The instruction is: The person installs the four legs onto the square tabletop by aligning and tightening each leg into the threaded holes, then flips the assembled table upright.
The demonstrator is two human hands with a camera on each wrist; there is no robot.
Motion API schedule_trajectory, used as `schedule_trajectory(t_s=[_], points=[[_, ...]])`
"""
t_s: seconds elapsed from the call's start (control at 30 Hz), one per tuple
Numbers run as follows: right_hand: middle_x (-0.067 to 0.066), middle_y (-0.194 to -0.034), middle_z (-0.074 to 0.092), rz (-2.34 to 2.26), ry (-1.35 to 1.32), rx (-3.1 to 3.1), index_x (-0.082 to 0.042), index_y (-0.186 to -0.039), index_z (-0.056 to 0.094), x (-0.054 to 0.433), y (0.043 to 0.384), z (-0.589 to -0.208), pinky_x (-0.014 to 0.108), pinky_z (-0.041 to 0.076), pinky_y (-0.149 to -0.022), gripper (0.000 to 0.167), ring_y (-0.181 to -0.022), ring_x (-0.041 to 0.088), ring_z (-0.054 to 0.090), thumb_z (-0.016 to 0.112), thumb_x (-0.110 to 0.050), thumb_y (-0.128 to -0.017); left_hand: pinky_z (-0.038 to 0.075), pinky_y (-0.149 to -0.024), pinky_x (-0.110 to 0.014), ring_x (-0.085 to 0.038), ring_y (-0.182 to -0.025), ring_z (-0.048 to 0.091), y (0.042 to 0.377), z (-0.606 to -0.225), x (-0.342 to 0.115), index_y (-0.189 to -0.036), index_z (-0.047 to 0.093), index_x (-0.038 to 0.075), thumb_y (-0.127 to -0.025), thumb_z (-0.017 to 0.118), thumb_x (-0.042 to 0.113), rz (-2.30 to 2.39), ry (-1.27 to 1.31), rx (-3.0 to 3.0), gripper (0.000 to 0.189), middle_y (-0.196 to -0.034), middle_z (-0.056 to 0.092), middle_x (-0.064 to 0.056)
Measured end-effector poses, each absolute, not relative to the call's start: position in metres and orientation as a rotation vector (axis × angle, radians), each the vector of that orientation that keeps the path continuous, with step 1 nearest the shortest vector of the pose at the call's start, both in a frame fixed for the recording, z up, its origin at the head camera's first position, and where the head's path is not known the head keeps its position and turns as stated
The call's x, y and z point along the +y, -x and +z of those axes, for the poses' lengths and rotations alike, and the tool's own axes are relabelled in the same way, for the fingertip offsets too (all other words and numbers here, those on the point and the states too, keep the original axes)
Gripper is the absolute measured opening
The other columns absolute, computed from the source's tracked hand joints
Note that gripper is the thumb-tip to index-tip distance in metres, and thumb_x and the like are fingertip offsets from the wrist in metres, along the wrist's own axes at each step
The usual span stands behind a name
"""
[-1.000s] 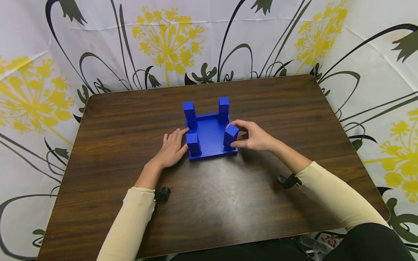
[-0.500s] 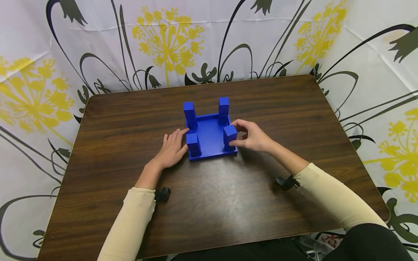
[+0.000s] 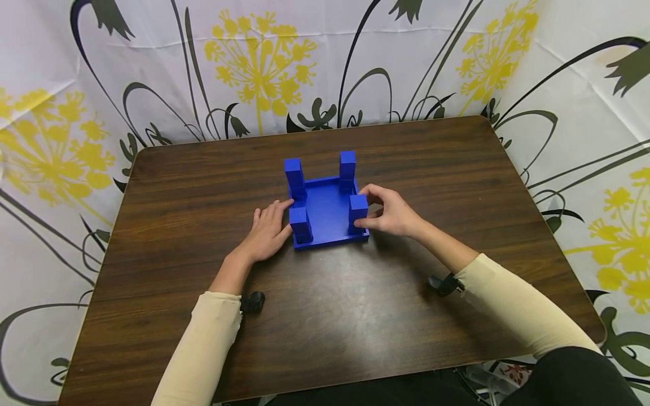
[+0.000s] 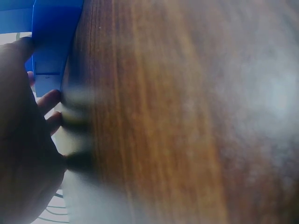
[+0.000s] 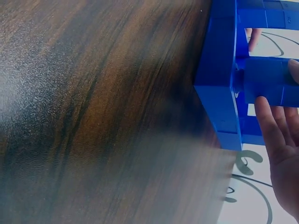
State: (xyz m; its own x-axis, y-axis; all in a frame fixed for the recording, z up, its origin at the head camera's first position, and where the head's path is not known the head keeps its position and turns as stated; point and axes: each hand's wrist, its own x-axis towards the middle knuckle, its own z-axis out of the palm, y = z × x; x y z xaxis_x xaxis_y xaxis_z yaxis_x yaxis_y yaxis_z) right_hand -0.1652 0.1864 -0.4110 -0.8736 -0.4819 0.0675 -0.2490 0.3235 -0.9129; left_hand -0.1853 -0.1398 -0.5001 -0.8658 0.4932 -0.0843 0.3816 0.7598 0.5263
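A shallow blue tray (image 3: 327, 214) with a low rim lies on the table, square blue posts standing at its corners. My right hand (image 3: 393, 213) pinches the front right post (image 3: 358, 207) between thumb and fingers; it stands upright. In the right wrist view, a narrow darker part shows between that post (image 5: 264, 79) and the tray rim. My left hand (image 3: 266, 231) lies flat at the tray's left side, fingers spread, index finger and thumb at its edge near the front left post (image 3: 301, 225). The left wrist view shows the left hand (image 4: 23, 130) dark against the tray (image 4: 51, 46).
The back left post (image 3: 294, 176) and back right post (image 3: 347, 169) rise from the far corners. Brown wood-grain table (image 3: 203, 186) surrounds the tray. A patterned cloth (image 3: 325, 51) hangs behind the table's far edge. Black camera mounts (image 3: 252, 303) sit on both wrists.
The front right post has turned in my right hand, its faces now squarer to the tray. The right hand has shifted slightly left; the left hand stays still.
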Motion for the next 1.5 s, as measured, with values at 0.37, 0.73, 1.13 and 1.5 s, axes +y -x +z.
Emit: schedule_trajectory(t_s=[0.37, 0.73, 1.13, 1.5], points=[[0.015, -0.121, 0.057, -1.493, 0.734, 2.330, 0.001, -0.124, 0.053, 0.193, 0.176, -0.424, 0.052, 0.050, -0.087, 0.055, -0.108, 0.034, 0.054, 0.081, -0.003, -0.078, -0.003, -0.110, -0.064, -0.036, -0.147, 0.010, 0.187, -0.502, -0.141, -0.155, 0.018, 0.017, -0.104, 0.042, 0.033, 0.761, -0.695, 2.738, 0.059, -0.156, 0.021, -0.020], [0.015, -0.141, 0.052, -1.526, 0.949, 2.089, -0.008, -0.148, 0.041, 0.202, 0.189, -0.439, 0.048, 0.033, -0.109, 0.069, -0.134, 0.025, 0.045, 0.061, 0.013, -0.084, -0.003, -0.111, -0.063, -0.036, -0.147, 0.009, 0.186, -0.499, -0.140, -0.155, 0.018, 0.017, -0.104, 0.042, 0.034, 0.753, -0.693, 2.735, 0.059, -0.156, 0.021, -0.020], [0.019, -0.139, 0.053, -1.509, 0.962, 2.086, 0.002, -0.141, 0.047, 0.202, 0.189, -0.441, 0.047, 0.037, -0.106, 0.058, -0.129, 0.023, 0.051, 0.063, 0.011, -0.086, -0.003, -0.111, -0.063, -0.034, -0.148, 0.009, 0.186, -0.500, -0.140, -0.156, 0.017, 0.019, -0.105, 0.042, 0.035, 0.754, -0.692, 2.737, 0.059, -0.156, 0.022, -0.018], [0.016, -0.137, 0.053, -1.503, 0.855, 2.131, 0.002, -0.137, 0.049, 0.200, 0.187, -0.441, 0.047, 0.042, -0.101, 0.056, -0.125, 0.025, 0.053, 0.069, 0.006, -0.085, -0.002, -0.110, -0.063, -0.035, -0.147, 0.010, 0.185, -0.501, -0.141, -0.155, 0.018, 0.017, -0.105, 0.042, 0.037, 0.748, -0.692, 2.742, 0.059, -0.156, 0.023, -0.018]])
